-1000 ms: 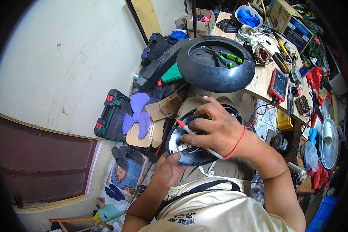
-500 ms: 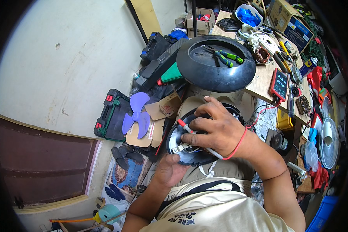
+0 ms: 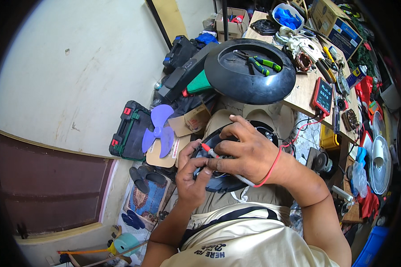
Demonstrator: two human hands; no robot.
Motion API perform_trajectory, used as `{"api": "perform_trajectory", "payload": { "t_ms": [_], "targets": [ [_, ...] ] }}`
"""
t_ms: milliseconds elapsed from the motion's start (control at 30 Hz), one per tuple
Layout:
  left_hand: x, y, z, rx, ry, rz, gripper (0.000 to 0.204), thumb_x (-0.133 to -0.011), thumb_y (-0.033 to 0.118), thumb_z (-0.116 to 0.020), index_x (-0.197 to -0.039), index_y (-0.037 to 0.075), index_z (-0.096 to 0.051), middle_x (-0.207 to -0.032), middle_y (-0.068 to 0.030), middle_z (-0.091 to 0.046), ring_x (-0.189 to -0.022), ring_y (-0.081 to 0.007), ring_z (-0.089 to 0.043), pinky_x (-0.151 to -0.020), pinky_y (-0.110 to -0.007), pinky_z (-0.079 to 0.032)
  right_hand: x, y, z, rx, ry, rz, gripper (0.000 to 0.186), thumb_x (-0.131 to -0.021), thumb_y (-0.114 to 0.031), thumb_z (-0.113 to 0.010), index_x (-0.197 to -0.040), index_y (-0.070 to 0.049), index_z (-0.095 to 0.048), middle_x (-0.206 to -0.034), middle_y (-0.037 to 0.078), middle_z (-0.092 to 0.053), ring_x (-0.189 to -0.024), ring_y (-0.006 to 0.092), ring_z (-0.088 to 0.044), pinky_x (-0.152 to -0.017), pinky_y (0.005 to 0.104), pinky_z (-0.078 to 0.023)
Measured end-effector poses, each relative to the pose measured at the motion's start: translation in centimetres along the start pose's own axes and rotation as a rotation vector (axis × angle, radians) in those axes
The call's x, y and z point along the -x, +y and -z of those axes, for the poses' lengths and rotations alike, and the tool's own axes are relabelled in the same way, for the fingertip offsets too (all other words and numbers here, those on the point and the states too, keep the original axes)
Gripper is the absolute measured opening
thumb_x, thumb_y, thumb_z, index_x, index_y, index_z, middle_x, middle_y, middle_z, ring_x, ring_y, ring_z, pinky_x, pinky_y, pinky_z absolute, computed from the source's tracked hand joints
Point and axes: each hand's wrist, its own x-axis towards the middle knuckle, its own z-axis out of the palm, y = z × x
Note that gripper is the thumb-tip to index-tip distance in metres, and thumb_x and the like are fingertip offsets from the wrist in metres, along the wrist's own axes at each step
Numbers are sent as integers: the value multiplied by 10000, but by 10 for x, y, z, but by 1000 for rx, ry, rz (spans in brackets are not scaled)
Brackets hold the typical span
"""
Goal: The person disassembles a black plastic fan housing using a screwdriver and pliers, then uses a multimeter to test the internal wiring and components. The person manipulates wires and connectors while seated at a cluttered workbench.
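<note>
A round black fan motor housing (image 3: 229, 181) rests on my lap. My right hand (image 3: 245, 153) lies over it from the right and pinches a red-tipped test probe (image 3: 208, 150) against the housing. A red lead (image 3: 298, 129) runs from it toward the red multimeter (image 3: 323, 95) on the wooden table. My left hand (image 3: 190, 175) grips the housing's left edge, thumb and fingers curled on its rim. A red band circles my right wrist.
A large black round base (image 3: 249, 73) holding green-handled pliers (image 3: 265, 64) sits on the table edge ahead. A purple fan blade (image 3: 158, 131) lies on cardboard at left beside a black tool case (image 3: 128, 131). Fan parts, boxes and tools crowd the table at right.
My left hand has moved up from below the housing and taken hold of its left edge. The right hand and probe stay in place.
</note>
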Motion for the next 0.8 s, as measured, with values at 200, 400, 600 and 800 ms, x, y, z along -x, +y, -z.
{"api": "perform_trajectory", "payload": {
  "t_ms": [200, 400, 600, 800],
  "targets": [
    [-1, -7, -8, 234, 33, 35, 110, -992, 124, -687, -990, 20, -721, -1509, -258, -529, -1396, -313, -509, -1209, -466, -327, 3, -6, 21, -111, 94, -90, 292, -806, -140, -783, -1095, -108, -784, -1022, 53, -723, -987, 289, -644, -991, 534, -517],
    [-4, -7, -10, 150, 31, -53, 130, -992, 146, -700, -982, 18, -714, -1492, -261, -533, -1394, -327, -507, -1212, -474, -326, 38, -42, 35, -500, 407, -283, 223, -798, 8, -755, -1016, -36, -772, -824, 70, -749, -669, 247, -642, -628, 344, -530],
    [-5, -5, -15, 162, 10, -48, 163, -986, 177, -669, -965, 16, -685, -1509, -267, -529, -1421, -323, -480, -1238, -485, -269, 48, -39, 6, -389, 304, -321, 217, -739, 5, -835, -947, -41, -796, -774, 48, -719, -672, 211, -638, -595, 331, -513],
    [-4, -4, -15, 169, 9, -29, 167, -990, 181, -673, -963, 16, -683, -1519, -256, -525, -1430, -318, -474, -1243, -485, -271, 42, -38, 6, -350, 294, -338, 245, -717, -9, -868, -948, -64, -807, -771, 42, -720, -667, 210, -622, -591, 334, -505]
  ]
}}
